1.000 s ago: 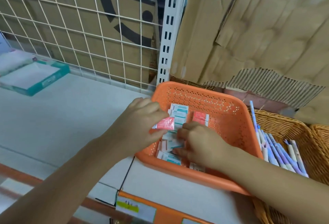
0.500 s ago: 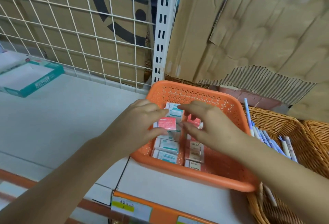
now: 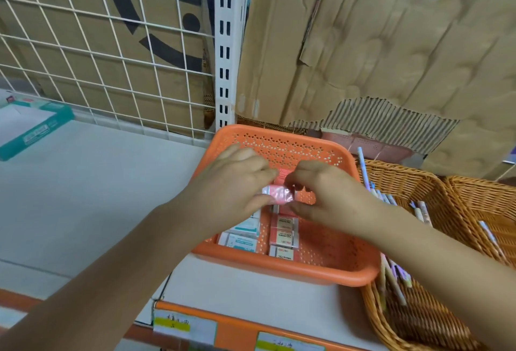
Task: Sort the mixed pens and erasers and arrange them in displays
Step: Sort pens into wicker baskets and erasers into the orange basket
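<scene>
- An orange basket (image 3: 279,273) of perforated plastic sits on a pale shelf (image 3: 83,197); every place below is given from this basket.
- Above the middle of the basket, the left hand (image 3: 234,183) and the right hand (image 3: 326,194) meet, holding one pink eraser (image 3: 279,195) in a shiny wrapper between them.
- The left hand's thumb and fingertips are curled, pinching the eraser's left end; the right hand's are curled too, pinching its right end.
- On the basket floor, toward its near left corner, lie two rows of packed erasers: teal-and-white erasers (image 3: 240,241) on the left, pink-and-white erasers (image 3: 283,234) just beside them on the right.
- Touching the basket's right side is a wicker basket (image 3: 418,183) holding pens (image 3: 391,200), most of them lying slanted.
- Far to the basket's left lies a teal box (image 3: 36,130).
- Behind the basket stand a white wire grid (image 3: 111,71) and torn cardboard (image 3: 363,57).
</scene>
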